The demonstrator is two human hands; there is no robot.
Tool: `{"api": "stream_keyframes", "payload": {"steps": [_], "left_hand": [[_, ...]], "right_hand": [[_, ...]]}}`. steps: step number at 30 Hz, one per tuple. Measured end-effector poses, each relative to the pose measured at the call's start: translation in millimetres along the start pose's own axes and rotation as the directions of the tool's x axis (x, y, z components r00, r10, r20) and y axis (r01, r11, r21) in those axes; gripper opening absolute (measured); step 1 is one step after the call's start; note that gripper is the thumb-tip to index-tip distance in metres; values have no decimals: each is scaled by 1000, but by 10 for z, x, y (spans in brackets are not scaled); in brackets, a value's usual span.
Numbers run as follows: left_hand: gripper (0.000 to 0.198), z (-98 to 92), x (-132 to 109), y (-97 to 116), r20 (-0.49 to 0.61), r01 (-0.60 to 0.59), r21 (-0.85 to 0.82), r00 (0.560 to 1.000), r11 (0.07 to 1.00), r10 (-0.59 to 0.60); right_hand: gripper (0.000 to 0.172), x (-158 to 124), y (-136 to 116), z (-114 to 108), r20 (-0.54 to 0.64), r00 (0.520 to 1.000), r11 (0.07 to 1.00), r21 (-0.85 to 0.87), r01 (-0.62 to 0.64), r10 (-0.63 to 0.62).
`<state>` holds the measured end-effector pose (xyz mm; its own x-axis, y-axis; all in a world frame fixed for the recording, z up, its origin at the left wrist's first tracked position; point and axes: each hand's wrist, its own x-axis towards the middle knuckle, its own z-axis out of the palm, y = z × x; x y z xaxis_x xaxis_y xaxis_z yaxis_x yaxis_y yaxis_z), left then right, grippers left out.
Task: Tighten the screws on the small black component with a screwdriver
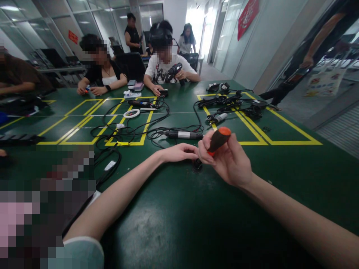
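Hands [234,162] at orange-tipped handle [220,140]; black cables [224,101], white ring [131,117] beyond.

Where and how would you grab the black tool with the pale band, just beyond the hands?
Probably by the pale band at mid-length of the black tool, from above, closing across its width: it's long and slim, lying left to right. I'd avoid its left end, where black cables crowd in.
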<state>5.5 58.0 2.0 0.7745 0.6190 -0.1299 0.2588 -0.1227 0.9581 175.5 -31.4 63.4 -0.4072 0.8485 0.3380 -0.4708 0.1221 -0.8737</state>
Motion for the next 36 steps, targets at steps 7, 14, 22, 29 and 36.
{"api": "stream_keyframes", "payload": {"steps": [7, 14, 22, 29, 36], "left_hand": [[16, -13, -23, 11, 45, -32, -24, 998, 999, 33], [15, -5, -14, 23, 12, -3, -17, 1000, 1000, 3], [11, 3, -27, 72, 16, 17, -1, 1000, 1000, -17], [13, -2, -22, 57, 23, -6, 1, 1000, 1000, 6], [14, -2, -14, 38, 15, 0, -4, 1000, 1000, 0]], "right_hand": [[59, -2, 3, 20, -36, 999, 1000, 5, 28, -28], [59, 17, 6, 7, -59, 998, 997, -68, 24, -28], [62, 5, -1, 5, -99, 995, 1000, -3, 24, -24], [59, 10, 9, 16, -96, 995, 1000, -24, 13, -15], [50, -2, 2, 10, -122, 991, 999, -7, 53, -54]]}}
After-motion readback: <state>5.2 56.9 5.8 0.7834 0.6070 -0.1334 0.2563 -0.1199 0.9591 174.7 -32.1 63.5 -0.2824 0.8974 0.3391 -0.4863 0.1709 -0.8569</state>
